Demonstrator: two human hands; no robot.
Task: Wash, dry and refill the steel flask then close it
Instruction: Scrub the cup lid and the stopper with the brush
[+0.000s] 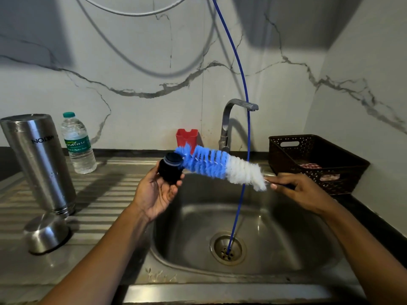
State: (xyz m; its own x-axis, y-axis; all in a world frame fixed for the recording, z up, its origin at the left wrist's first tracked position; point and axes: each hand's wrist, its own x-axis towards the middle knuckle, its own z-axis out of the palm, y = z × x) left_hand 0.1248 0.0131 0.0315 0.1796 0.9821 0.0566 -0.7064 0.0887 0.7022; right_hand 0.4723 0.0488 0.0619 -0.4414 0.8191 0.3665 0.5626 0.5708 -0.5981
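Note:
The steel flask (37, 159) stands upside down on the ribbed draining board at the left, its steel cup lid (47, 233) lying mouth-down in front of it. My left hand (157, 192) holds the flask's black inner stopper (170, 170) over the sink's left edge. My right hand (301, 190) grips the handle of a blue and white bottle brush (220, 167), whose blue tip touches the stopper.
A steel sink (253, 216) lies below the hands, a thin blue tube (243, 84) running down into its drain. Behind are a tap (231, 115), a red holder (186, 137), a plastic water bottle (77, 143) and a dark basket (315, 159) at the right.

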